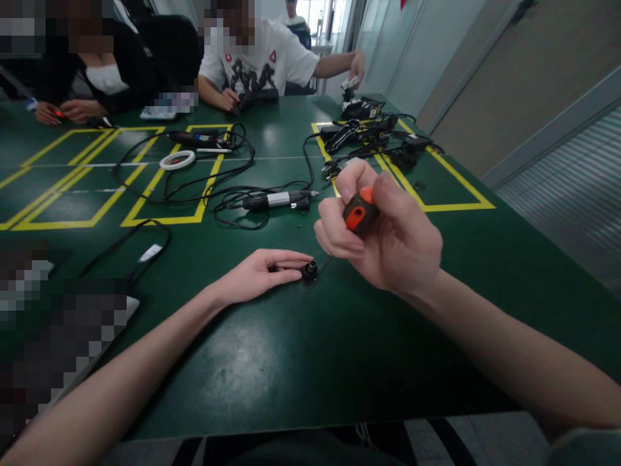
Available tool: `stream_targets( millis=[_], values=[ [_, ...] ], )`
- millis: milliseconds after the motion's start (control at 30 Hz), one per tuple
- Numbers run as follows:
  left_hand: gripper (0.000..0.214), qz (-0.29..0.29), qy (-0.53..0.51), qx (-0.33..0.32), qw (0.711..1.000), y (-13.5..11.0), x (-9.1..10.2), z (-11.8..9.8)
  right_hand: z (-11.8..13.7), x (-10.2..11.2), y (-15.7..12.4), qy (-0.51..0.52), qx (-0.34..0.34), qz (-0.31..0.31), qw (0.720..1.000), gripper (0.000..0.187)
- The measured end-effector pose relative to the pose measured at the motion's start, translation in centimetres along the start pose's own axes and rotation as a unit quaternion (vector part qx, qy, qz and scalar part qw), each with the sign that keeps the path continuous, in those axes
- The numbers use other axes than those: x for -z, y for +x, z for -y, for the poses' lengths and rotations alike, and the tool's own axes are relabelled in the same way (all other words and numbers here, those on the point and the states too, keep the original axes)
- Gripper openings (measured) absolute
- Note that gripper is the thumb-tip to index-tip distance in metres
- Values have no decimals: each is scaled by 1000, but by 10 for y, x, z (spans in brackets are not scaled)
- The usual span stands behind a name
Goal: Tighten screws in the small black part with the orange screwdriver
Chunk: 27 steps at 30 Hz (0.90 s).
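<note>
My left hand (259, 275) rests low over the green table, its fingers closed around a small black round part (309, 272) with a metal collar standing up in its middle. Above and to the right, my right hand (388, 226) is wrapped round the black and orange handle of a screwdriver (361, 212), its butt end facing me. A thin shaft seems to run from under this hand toward the black part. Whether its tip touches the part I cannot tell.
Beyond my hands lies a silver and black electric screwdriver (274, 200) with a coiled cord. Farther back are a black corded tool (198, 139), a white tape roll (177, 160) and a heap of black tools and cables (369, 136). Two people sit across the table (233, 369).
</note>
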<state>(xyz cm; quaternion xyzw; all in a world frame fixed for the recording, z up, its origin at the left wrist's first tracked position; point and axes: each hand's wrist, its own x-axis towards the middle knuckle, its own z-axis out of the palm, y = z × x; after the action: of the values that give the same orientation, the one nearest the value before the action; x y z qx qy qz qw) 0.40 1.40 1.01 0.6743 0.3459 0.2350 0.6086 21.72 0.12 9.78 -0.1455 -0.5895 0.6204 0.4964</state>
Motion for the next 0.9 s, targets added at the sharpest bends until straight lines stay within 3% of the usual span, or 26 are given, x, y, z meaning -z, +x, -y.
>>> stream_targets(
  millis=[100,233,433,667,900],
  values=[
    [40,-21,53,-28,998,-2,-2,1,-2,-6,3,-20,9,-15,1000,47],
    [44,-31,125,-50,990,-5,-6,0,-2,-7,2,2,20,11,1000,57],
    [38,-53,182,-68,979,-5,-13,-1,-1,-4,0,32,22,16,999,37],
    [28,-44,188,-99,976,-5,-16,3,4,-8,0,40,-8,32,999,53],
    [25,-36,180,-104,978,-5,-18,3,6,-6,-6,44,-12,12,999,30]
  ],
)
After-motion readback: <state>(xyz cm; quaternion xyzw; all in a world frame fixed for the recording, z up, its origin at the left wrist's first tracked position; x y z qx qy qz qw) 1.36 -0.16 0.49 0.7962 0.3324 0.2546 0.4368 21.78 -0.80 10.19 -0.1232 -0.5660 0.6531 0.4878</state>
